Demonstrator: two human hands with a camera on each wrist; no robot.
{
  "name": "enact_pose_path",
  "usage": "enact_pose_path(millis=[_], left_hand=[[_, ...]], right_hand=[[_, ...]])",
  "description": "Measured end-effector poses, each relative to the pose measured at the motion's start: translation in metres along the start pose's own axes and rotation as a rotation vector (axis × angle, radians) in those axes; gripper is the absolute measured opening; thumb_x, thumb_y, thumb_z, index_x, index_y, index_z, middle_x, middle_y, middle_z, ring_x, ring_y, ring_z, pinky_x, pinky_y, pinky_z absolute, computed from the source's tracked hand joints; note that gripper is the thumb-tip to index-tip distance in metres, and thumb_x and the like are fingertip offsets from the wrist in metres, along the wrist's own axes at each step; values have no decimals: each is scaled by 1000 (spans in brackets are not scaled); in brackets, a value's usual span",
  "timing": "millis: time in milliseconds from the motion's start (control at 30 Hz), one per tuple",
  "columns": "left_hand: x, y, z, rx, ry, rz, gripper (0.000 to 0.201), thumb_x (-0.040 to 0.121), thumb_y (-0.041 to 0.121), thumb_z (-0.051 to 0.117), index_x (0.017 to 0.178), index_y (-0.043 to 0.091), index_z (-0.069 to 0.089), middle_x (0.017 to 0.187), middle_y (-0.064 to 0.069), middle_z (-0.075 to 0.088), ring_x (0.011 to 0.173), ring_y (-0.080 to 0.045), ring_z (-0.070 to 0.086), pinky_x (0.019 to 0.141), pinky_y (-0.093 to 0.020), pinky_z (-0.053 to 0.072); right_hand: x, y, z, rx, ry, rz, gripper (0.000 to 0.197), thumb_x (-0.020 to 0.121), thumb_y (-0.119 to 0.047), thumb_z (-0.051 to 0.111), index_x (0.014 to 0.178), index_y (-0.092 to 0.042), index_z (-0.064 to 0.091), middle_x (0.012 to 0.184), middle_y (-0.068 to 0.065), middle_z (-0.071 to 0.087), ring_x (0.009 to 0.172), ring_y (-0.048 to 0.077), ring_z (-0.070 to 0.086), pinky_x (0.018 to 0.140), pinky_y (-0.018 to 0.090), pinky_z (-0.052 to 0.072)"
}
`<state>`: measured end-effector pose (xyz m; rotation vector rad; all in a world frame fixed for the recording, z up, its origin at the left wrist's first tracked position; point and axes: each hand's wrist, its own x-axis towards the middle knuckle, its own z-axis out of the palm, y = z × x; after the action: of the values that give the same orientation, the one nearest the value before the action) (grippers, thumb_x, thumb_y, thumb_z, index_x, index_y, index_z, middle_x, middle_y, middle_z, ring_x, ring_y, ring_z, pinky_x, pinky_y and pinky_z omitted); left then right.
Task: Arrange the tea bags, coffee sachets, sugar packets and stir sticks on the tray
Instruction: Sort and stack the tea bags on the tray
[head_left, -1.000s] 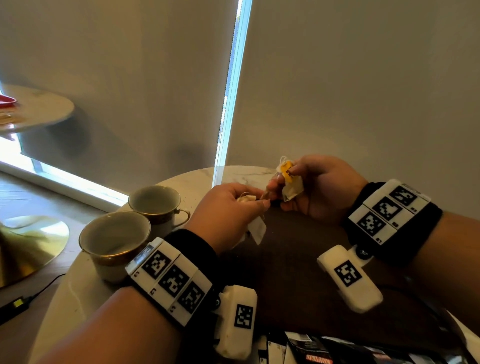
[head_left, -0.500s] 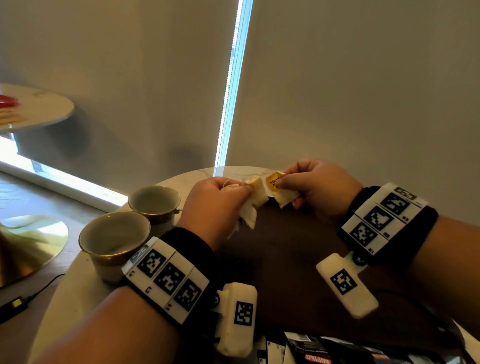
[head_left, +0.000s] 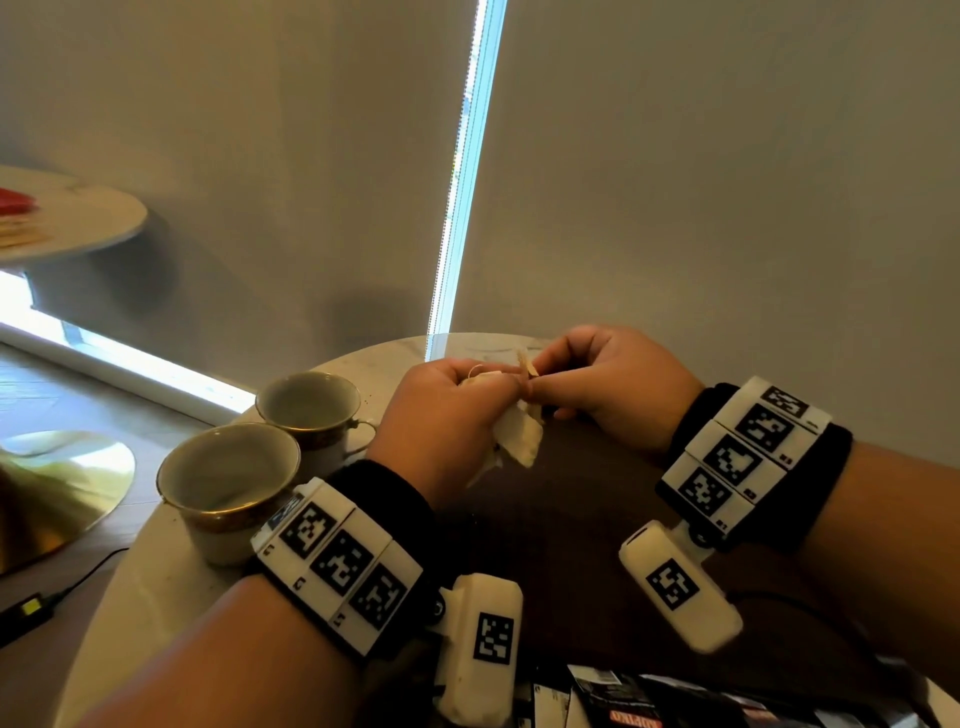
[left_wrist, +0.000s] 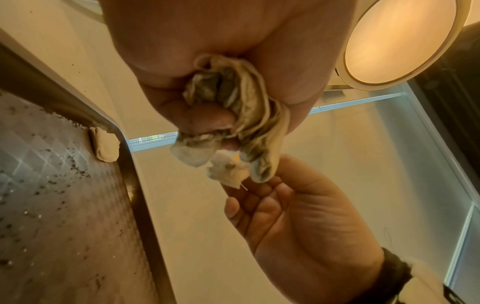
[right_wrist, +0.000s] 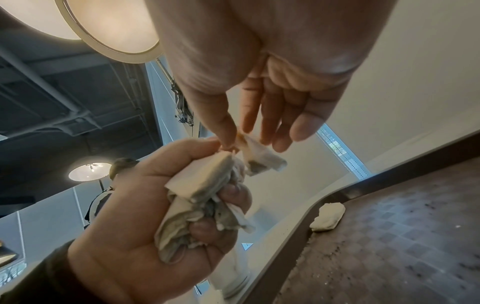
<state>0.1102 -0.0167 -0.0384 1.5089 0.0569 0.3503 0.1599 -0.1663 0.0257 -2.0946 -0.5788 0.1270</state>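
A crumpled bunch of pale tea bags (right_wrist: 205, 197) is held above the dark tray (head_left: 582, 499), where one more (right_wrist: 327, 216) lies.

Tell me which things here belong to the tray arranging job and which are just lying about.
Part of the job:
- bunch of tea bags, gripped in the left hand
- single tea bag, pinched by the right hand
- tea bag on the tray
- tray
- sachets at the near edge

Just lying about:
- two cups
- second table
- cable
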Motion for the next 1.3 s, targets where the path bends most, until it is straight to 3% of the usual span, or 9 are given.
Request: enact_pose_path(millis=[67, 133, 267, 467, 833, 1067, 1133, 1233, 1300], left_hand=[[0, 0, 1, -13, -33, -5, 9, 91, 21, 70, 89, 20, 80, 84, -6, 76, 83, -21, 73, 67, -38, 63], [-1, 0, 2, -30, -43, -17, 8, 89, 22, 72, 89, 18, 80, 87, -8, 77, 83, -24, 74, 70, -44, 63], [4, -3, -3, -64, 63, -12, 5, 86, 21, 75, 84, 19, 79, 84, -9, 76, 80, -28, 74, 67, -55, 63], [6, -3, -7, -49, 45, -11, 14, 85, 29, 80, 97, 22, 77, 89, 2, 77, 84, -16, 74, 69, -39, 64], [5, -6, -7, 48, -6, -39, 26, 81, 37, 83, 95, 17, 77, 83, -7, 77, 81, -30, 74, 72, -53, 63], [6, -3, -9, 28, 36, -27, 18, 86, 33, 78, 92, 16, 76, 80, -8, 76, 77, -31, 74, 67, -54, 63], [5, 0, -9, -27, 99, -28, 15, 88, 35, 77, 92, 20, 75, 78, -2, 75, 76, -26, 74, 65, -47, 64], [4, 8, -10, -206, 286, 1, 21, 92, 42, 72, 92, 22, 70, 63, -1, 66, 55, -18, 63, 50, -36, 54], [3, 14, -12, -248, 382, 32, 25, 94, 46, 68, 98, 22, 70, 67, -3, 63, 56, -16, 60, 52, -32, 53]], right_hand=[[1, 3, -1, 29, -3, 6, 22, 76, -16, 84, 92, -12, 69, 79, 1, 74, 65, 7, 68, 57, 18, 53], [3, 7, -2, 60, 13, 19, 19, 79, -11, 81, 93, -14, 69, 77, -2, 72, 65, 8, 68, 57, 18, 52], [11, 15, -3, 139, 68, 69, 14, 87, -2, 71, 86, -16, 69, 79, 3, 74, 75, 22, 70, 66, 34, 55], [11, 16, -5, 276, 59, 99, 16, 90, -2, 67, 98, -15, 66, 93, 11, 75, 84, 28, 73, 67, 38, 59], [9, 17, -4, 205, 26, 43, 20, 86, 0, 70, 99, -15, 68, 87, 7, 76, 82, 29, 72, 84, 51, 56], [11, 16, -7, 106, -101, 110, 24, 85, 2, 71, 104, -12, 65, 98, 15, 74, 70, 18, 67, 54, 24, 50], [17, 19, -8, 92, -52, 145, 23, 85, 1, 71, 103, -14, 65, 101, 15, 74, 74, 21, 67, 54, 25, 49], [33, 27, -10, 63, 51, 262, 24, 86, -2, 71, 102, -17, 64, 101, 13, 73, 78, 23, 66, 57, 28, 48], [45, 34, -10, 16, 71, 343, 23, 86, -2, 70, 100, -18, 61, 99, 13, 71, 75, 22, 66, 59, 31, 49]])
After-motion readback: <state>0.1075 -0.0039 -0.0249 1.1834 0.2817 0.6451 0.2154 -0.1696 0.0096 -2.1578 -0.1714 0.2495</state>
